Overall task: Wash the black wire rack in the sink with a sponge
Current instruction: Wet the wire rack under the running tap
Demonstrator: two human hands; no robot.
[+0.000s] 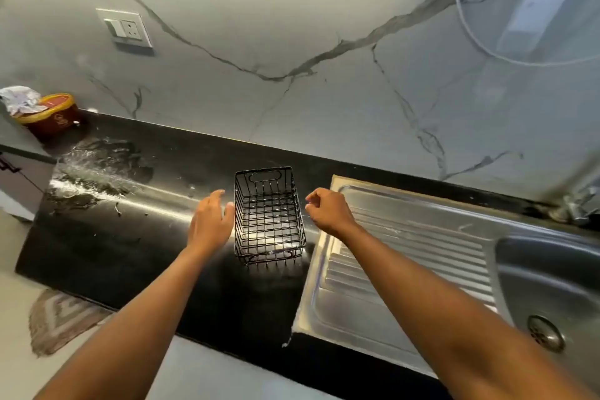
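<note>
The black wire rack (268, 214), a small basket with handle cut-outs at both ends, stands upright on the black countertop (130, 237), just left of the steel drainboard (406, 253). My left hand (211, 221) hovers at its left side, fingers apart, thumb touching or almost touching the wire wall. My right hand (328, 209) is at its right side, fingers loosely curled, holding nothing and a little clear of the rim. The sink basin (552, 276) with its drain lies at the far right. No sponge is in view.
A wet splash patch (94, 175) covers the counter's left part. A red and yellow tub (53, 115) with crumpled foil sits at the back left corner. A wall socket (125, 28) is on the marble backsplash. The tap base (581, 204) shows at right.
</note>
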